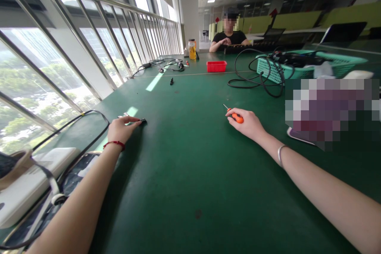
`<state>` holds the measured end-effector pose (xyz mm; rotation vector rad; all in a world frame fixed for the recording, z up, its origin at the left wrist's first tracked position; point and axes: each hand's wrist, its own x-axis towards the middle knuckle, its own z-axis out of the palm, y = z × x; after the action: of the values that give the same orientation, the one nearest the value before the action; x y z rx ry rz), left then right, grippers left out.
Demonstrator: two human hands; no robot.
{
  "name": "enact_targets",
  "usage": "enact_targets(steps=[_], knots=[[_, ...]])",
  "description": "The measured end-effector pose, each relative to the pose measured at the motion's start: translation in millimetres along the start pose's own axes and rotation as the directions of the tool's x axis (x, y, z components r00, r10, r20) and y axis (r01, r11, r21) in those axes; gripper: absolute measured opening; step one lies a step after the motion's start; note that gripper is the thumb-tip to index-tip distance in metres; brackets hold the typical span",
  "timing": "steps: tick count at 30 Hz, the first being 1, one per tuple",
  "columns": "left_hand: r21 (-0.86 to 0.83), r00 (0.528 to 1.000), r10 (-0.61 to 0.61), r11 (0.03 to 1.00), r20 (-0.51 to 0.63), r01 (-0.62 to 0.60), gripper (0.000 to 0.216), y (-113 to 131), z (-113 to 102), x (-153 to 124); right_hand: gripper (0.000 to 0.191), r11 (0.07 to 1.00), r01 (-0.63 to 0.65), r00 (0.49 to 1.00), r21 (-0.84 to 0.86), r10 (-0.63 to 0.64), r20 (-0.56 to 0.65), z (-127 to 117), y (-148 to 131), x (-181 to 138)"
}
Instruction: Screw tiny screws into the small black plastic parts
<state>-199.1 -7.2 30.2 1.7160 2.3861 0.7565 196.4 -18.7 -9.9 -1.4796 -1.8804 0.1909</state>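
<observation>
My left hand (122, 127), with a red cord bracelet at its wrist, reaches over the left side of the green tabletop (184, 158). Its thumb and fingers pinch a small black part (143, 121) whose exact kind is too small to make out. Over on the right, my right hand (246, 122) is closed around the orange and black handle of a screwdriver (237, 117). The thin metal shaft points forward and to the left. Farther up the table lies another small black part (172, 81), apart from both hands.
A red bin (216, 66) and a jar (192, 49) stand toward the back. At right is a teal basket (297, 72) with black cables, beside a pixelated area. A white power strip (44, 178) lies lower left, near the railing (98, 4). A person (230, 35) sits at the far end.
</observation>
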Motion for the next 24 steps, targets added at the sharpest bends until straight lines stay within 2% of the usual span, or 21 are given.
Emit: enact_targets(steps=[5,12,24], knots=[[-0.052,1.0,0.018,0.998,0.001,-0.018,0.027,-1.7,0.6,1.0,0.016,1.0,-0.01,1.0,-0.009,0.01,0.01,-0.6,-0.7,-0.2],[-0.125,0.997,0.008,0.992,0.07,0.001,0.031,3.0,-1.7,-1.3,0.016,1.0,-0.017,1.0,-0.006,0.017,0.01,-0.4,-1.0,0.2],[-0.128,0.999,0.0,0.992,0.038,0.005,0.029,-1.7,-1.0,0.7,0.015,1.0,-0.013,1.0,-0.019,0.013,0.014,0.1,0.2,0.5]])
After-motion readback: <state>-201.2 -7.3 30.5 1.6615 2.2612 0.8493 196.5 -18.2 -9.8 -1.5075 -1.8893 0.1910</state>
